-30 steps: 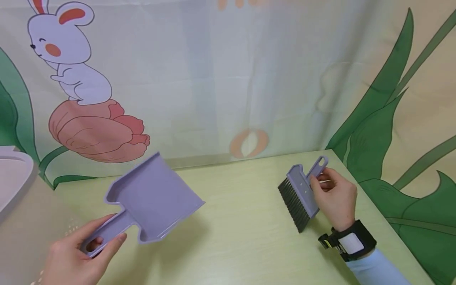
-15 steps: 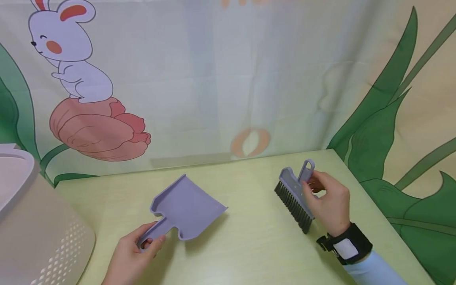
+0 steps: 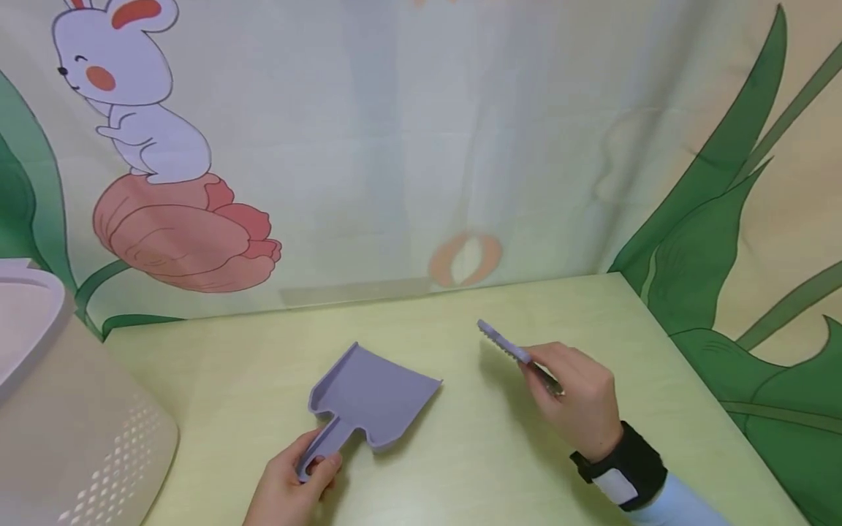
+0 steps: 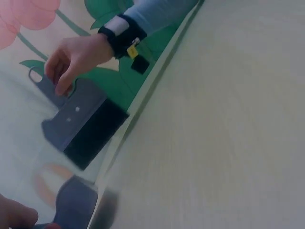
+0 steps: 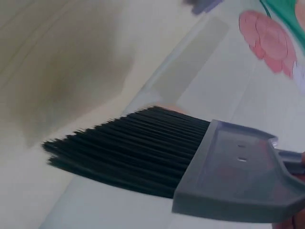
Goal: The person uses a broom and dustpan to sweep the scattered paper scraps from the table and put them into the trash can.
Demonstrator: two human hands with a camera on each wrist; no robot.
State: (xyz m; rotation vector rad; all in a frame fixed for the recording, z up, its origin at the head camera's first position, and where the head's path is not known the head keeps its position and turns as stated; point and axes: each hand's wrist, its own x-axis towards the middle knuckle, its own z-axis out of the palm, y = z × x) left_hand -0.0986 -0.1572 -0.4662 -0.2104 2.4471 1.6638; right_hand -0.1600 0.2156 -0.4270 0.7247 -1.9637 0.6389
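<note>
In the head view my left hand (image 3: 289, 475) grips the handle of a purple dustpan (image 3: 375, 394), its scooping edge facing up and right over the table. To the right, my right hand (image 3: 579, 398) holds a small purple hand brush (image 3: 503, 340), which appears nearly edge-on from above. The right wrist view shows its flat head (image 5: 238, 167) and long dark bristles (image 5: 128, 148) up close. Seen from the left wrist, the brush (image 4: 78, 112) hangs bristles downward beyond the dustpan (image 4: 76, 202), and the fingers of the right hand pinch its handle.
A pale perforated plastic basket (image 3: 99, 438) stands at the left of the light green-yellow table (image 3: 427, 482). Behind the table hangs a printed cloth (image 3: 342, 146) with a rabbit and flowers, and leaf-patterned cloth (image 3: 691, 270) runs along the right side.
My left hand has carried the dustpan rightward and lower, toward the middle. My right hand has shifted left and turned the brush from showing its broad face to nearly edge-on.
</note>
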